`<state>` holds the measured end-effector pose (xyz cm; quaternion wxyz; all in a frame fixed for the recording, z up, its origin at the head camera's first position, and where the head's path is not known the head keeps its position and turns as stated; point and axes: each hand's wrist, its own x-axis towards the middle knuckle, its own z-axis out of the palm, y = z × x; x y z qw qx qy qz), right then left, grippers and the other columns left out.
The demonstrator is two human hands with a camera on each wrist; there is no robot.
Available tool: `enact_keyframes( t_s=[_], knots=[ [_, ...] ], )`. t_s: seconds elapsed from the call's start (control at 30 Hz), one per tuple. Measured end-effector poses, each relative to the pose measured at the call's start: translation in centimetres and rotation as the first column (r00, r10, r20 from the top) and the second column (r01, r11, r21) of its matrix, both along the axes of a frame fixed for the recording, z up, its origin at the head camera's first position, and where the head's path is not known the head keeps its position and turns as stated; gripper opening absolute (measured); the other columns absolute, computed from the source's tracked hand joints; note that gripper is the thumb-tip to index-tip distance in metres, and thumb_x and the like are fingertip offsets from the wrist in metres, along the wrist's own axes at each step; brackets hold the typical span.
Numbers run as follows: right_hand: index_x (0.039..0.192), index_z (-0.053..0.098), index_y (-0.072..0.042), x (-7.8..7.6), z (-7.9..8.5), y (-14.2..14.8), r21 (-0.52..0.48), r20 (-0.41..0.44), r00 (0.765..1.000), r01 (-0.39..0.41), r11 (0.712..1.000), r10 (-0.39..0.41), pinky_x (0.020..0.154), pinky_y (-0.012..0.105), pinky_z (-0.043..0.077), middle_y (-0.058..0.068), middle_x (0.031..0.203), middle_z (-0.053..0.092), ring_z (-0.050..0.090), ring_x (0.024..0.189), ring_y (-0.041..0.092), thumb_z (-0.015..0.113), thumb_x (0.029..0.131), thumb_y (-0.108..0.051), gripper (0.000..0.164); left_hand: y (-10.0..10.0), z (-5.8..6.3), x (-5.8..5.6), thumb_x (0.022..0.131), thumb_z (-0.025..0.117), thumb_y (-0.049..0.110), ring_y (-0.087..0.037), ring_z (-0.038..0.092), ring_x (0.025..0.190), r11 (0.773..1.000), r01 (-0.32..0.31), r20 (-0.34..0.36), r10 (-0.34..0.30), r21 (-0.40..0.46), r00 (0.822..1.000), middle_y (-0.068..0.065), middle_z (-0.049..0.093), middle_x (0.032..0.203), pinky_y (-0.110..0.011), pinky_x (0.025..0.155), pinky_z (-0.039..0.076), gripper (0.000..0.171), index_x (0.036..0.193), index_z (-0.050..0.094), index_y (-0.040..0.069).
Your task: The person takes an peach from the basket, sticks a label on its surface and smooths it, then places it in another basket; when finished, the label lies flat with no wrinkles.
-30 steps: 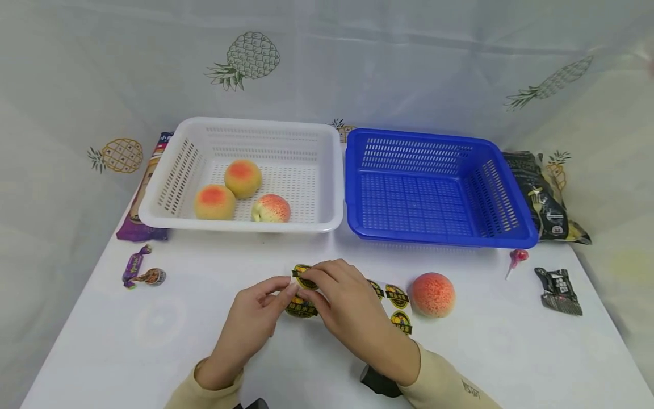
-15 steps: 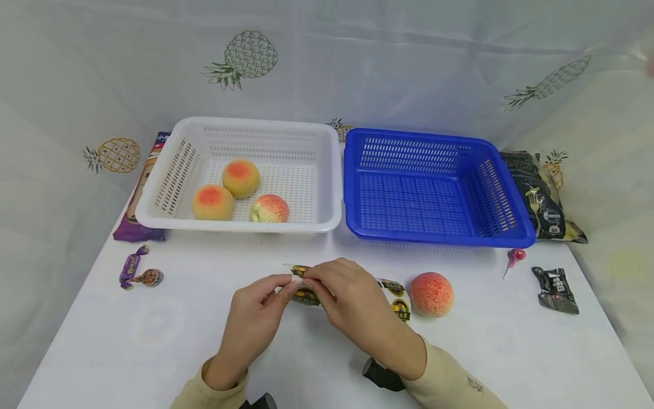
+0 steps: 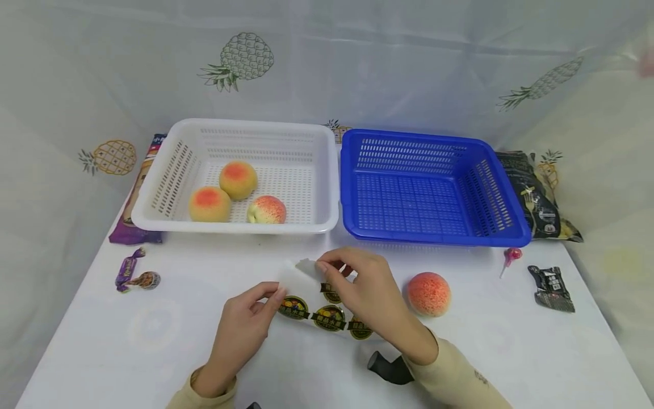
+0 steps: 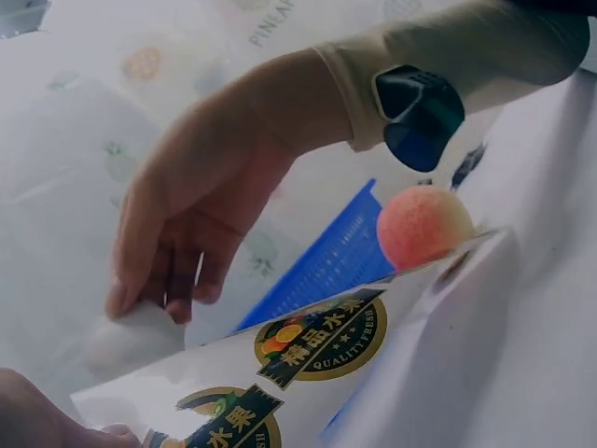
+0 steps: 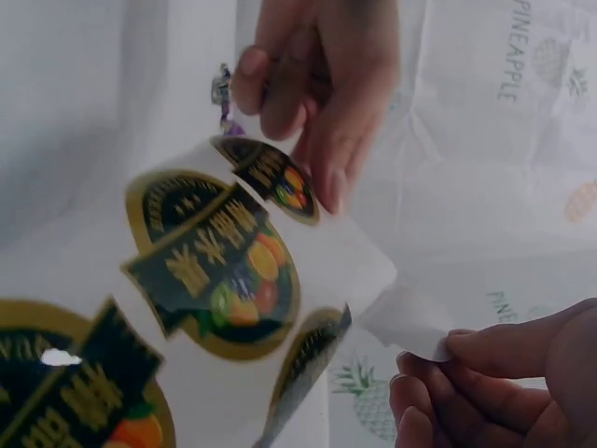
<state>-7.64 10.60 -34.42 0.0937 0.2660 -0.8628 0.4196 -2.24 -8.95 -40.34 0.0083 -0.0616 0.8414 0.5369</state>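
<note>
In the head view a white sheet of fruit stickers (image 3: 329,318), printed in black and gold, is held up above the table. My left hand (image 3: 245,332) pinches its left edge between thumb and fingers. At the sheet's upper corner, my right hand (image 3: 370,295) pinches a sticker (image 5: 410,322), whose pale back faces the right wrist view. That sticker overlaps the sheet's corner there. In the left wrist view the sheet's printed labels (image 4: 322,336) face the camera. A red peach (image 3: 429,293) sits on the table right of my right hand.
Behind the hands stand a white basket (image 3: 235,227) with three peaches (image 3: 238,179) and a blue basket (image 3: 434,238). Wrapped candies (image 3: 128,270) lie at left; a lollipop (image 3: 512,255) and black packet (image 3: 552,288) at right. Snack bags (image 3: 536,199) flank the baskets.
The hands have moved apart; the right hand has drawn up and right with a sticker's pale back now showing. The sheet has tilted so several more labels show.
</note>
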Motion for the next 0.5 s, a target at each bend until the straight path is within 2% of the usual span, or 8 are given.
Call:
enact_keyframes(
  t_s=[0.13,0.23,0.3,0.37,0.5],
  knots=[
    [0.089,0.066,-0.019,-0.4,-0.2,0.5,-0.028,0.062,0.997,0.052,0.998,-0.05,0.06,0.018,0.046,-0.012,0.075,0.062,0.055,0.066,0.0,0.062,0.083,-0.023,0.009,-0.4,-0.8,0.0,0.079,0.058,0.048,-0.014,0.037,0.033,1.0,-0.001,0.064,0.0,0.017,0.998,0.002,0.041,0.039,-0.025,0.035,0.03,0.022,0.093,0.062,0.032],
    [0.09,0.066,-0.019,-0.5,-0.3,1.0,-0.028,0.09,0.993,0.082,0.996,-0.079,0.061,0.02,0.047,-0.012,0.077,0.061,0.055,0.067,0.002,0.061,0.083,-0.025,0.01,-0.7,-1.3,0.0,0.08,0.057,0.049,-0.012,0.036,0.034,1.0,-0.001,0.081,0.003,-0.023,0.997,0.002,0.04,0.04,-0.025,0.036,0.03,0.024,0.094,0.063,0.031],
    [0.091,0.065,-0.02,-0.5,-0.2,1.3,-0.018,0.111,0.989,0.105,0.994,-0.102,0.061,0.021,0.047,-0.012,0.077,0.06,0.055,0.067,0.003,0.06,0.084,-0.027,0.011,-1.0,-1.7,-0.1,0.081,0.056,0.048,-0.008,0.032,0.036,0.996,-0.002,0.076,0.008,-0.091,0.997,0.004,0.044,0.045,-0.024,0.038,0.029,0.025,0.094,0.064,0.029],
    [0.092,0.065,-0.022,-0.5,-0.2,1.7,-0.009,0.127,0.984,0.125,0.992,-0.122,0.062,0.022,0.047,-0.013,0.078,0.061,0.055,0.067,0.003,0.06,0.084,-0.029,0.012,-1.3,-2.0,-0.2,0.083,0.054,0.048,-0.006,0.03,0.039,0.982,-0.002,0.061,0.014,-0.186,0.998,0.007,0.051,0.054,-0.022,0.041,0.028,0.026,0.094,0.064,0.027],
    [0.091,0.065,-0.023,-0.4,-0.1,2.7,-0.01,0.124,0.978,0.168,0.986,-0.166,0.062,0.021,0.047,-0.013,0.077,0.061,0.056,0.067,0.003,0.06,0.084,-0.03,0.011,-1.6,-2.5,-0.4,0.085,0.054,0.042,-0.006,0.034,0.046,0.933,0.006,0.047,0.012,-0.36,0.999,0.009,0.061,0.076,-0.021,0.046,0.03,0.029,0.098,0.065,0.018]
  ],
)
